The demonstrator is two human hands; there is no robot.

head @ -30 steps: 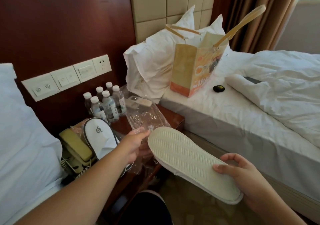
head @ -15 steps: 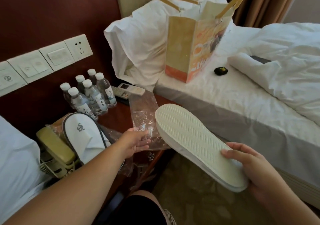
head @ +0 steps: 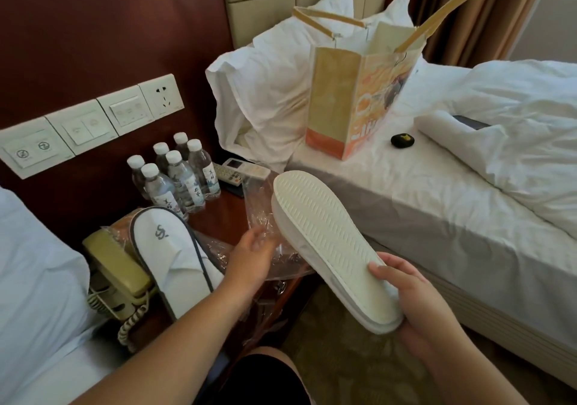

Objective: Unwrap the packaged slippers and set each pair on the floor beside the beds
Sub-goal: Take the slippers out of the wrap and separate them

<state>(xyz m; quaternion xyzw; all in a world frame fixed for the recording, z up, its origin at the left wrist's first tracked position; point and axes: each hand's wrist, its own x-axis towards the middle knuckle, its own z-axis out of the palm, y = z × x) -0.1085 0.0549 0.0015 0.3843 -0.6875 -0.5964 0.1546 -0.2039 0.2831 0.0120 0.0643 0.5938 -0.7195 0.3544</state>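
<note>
My right hand [head: 415,304] grips the heel end of a pair of white slippers [head: 327,242], stacked and held sole-up over the gap between the beds. Crumpled clear plastic wrap [head: 262,198] lies on the nightstand behind the slippers' toe end. My left hand [head: 249,257] rests on the wrap's near part with fingers loosely curled; whether it pinches the plastic is unclear. Another white slipper pair [head: 168,254] with a grey logo and dark trim lies in its clear wrapping, leaning on the telephone [head: 115,276] at the nightstand's left.
Several water bottles [head: 175,176] and a remote [head: 240,170] stand at the back of the dark wooden nightstand [head: 231,211]. On the right bed [head: 437,192] are a paper bag [head: 352,101], pillows, a small black object [head: 402,140]. Patterned carpet [head: 343,357] lies below.
The slippers have come clear of the plastic wrap and shifted slightly right and down with my right hand. My left hand stays at the wrap. The camera tilted down, then back a little.
</note>
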